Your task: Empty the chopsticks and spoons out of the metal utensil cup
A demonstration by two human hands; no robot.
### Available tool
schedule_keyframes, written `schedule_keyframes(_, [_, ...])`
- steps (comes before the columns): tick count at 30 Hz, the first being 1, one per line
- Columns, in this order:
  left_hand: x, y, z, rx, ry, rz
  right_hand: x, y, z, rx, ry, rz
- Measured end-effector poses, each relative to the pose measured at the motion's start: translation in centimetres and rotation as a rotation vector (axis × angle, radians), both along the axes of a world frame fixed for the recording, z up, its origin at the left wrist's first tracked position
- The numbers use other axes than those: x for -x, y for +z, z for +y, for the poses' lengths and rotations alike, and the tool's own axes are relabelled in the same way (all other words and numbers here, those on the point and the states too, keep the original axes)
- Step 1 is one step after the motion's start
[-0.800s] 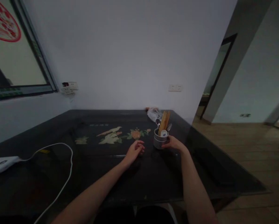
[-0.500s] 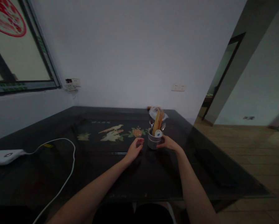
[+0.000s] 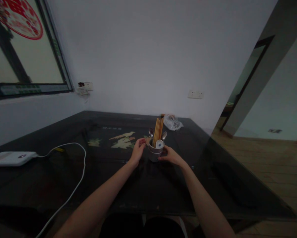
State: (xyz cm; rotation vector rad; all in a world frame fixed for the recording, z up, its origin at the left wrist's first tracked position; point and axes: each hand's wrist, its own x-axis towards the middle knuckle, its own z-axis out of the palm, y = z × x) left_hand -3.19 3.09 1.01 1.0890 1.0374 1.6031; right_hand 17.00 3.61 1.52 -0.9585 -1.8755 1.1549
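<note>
A light grey cup stands on the dark table in front of me. Several wooden chopsticks rise from it, with a metal spoon on the left and another spoon on the right. A small white round piece with a blue mark sits at its rim. My right hand grips the cup's right side, thumb low against the wall. Beside the left of the rim is my left hand, fingers apart and curving toward the cup; whether the fingertips touch it I cannot tell.
Behind the cup lies a crumpled clear plastic bag. At the left a white device trails a white cable across the table. A dark flat object lies toward the right edge. Wall sockets are beyond.
The cup, with chopsticks and spoons in it, has shifted left across the table in my right hand, away from the plastic bag. My left hand stays beside it. The view has turned slightly left.
</note>
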Motion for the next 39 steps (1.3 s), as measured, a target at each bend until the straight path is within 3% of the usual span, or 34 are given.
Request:
schedule_keyframes(7, [2.0, 1.0, 0.6, 0.039, -0.039, 0.012, 1.0, -0.9, 0.1, -0.089, -0.036, -0.119])
schedule_keyframes(24, [3.1, 2.6, 0.6, -0.012, -0.145, 0.246, 3.6, -0.8, -1.7, -0.114, 0.031, -0.068])
schedule_keyframes(30, [2.8, 3.2, 0.5, -0.025, -0.074, 0.383, 3.6, -0.9, -1.7, -0.110, 0.019, -0.082])
schedule_keyframes(39, [2.3, 4.1, 0.3, -0.032, -0.100, 0.446, 3.5, -1.7, -1.2, -0.111, 0.081, -0.011])
